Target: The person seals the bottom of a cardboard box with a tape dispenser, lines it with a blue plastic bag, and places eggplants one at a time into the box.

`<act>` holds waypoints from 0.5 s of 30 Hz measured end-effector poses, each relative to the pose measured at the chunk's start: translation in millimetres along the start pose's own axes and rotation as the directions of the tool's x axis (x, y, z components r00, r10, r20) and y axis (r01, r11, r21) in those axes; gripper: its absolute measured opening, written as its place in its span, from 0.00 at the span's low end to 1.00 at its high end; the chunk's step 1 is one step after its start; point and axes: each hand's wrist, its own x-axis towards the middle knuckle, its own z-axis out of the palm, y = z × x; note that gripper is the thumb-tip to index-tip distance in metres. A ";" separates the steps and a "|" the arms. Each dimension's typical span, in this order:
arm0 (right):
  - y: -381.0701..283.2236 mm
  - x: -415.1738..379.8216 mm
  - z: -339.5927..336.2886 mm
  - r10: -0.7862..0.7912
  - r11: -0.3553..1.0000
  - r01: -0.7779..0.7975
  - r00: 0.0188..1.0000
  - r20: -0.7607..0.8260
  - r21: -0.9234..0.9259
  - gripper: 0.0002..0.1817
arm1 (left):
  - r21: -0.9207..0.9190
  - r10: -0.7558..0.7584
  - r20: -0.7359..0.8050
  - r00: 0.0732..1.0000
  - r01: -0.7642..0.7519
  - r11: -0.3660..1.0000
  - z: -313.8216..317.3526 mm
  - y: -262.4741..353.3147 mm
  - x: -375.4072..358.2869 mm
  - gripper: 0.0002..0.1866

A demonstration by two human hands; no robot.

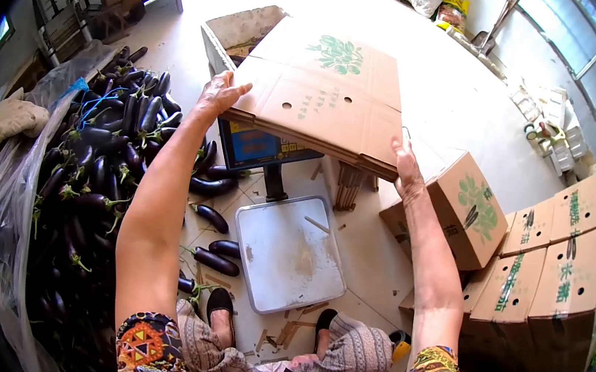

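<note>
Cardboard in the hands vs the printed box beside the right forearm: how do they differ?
Shape: the flat cardboard is folded flat in layers; the printed box is opened out into a box.
Support: the flat cardboard is held up between the left hand and right hand; neither hand holds the printed box.
Shared: brown colour, green leafy print.

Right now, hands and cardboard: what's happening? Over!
Left hand, right hand gripping flat brown cardboard stack. Possible obstacle: black-framed rectangular display, partly hidden by stack.
</note>
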 end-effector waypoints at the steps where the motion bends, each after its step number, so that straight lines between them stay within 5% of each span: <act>1: 29.3 27.3 -10.9 -0.014 0.999 0.015 1.000 -0.018 0.035 0.36 | 0.019 -0.011 -0.010 1.000 0.011 1.000 0.8 2.9 -0.2 0.36; 4: 2.7 17.8 5.8 -0.076 0.945 0.011 0.980 -0.186 -0.328 0.42 | 0.133 -0.068 -0.024 0.997 0.071 0.989 4.6 7.4 4.9 0.33; 9: -13.9 8.5 -14.8 0.016 0.977 -0.040 0.993 -0.120 -0.208 0.46 | -0.066 -0.008 -0.062 0.998 0.004 0.998 -31.3 17.6 -12.1 0.25; 10: -14.0 6.4 -22.2 -0.041 0.980 0.013 0.990 -0.135 -0.197 0.39 | -0.171 0.051 -0.110 0.993 -0.069 0.983 -35.9 7.4 -9.8 0.25; 12: -45.5 -21.3 -25.8 -0.065 0.994 0.051 0.987 -0.149 -0.095 0.27 | -0.239 -0.009 -0.087 0.996 -0.012 0.971 -68.4 35.1 -42.0 0.25; 14: -64.1 -47.3 -27.1 0.029 0.921 0.026 0.990 -0.135 0.388 0.18 | -0.232 0.009 -0.113 0.994 -0.035 0.972 -80.2 39.1 -64.1 0.25; 15: -65.3 -51.2 -38.4 0.030 0.926 0.028 0.989 -0.147 0.376 0.22 | -0.297 0.015 -0.116 0.993 -0.049 0.954 -85.9 38.4 -80.1 0.23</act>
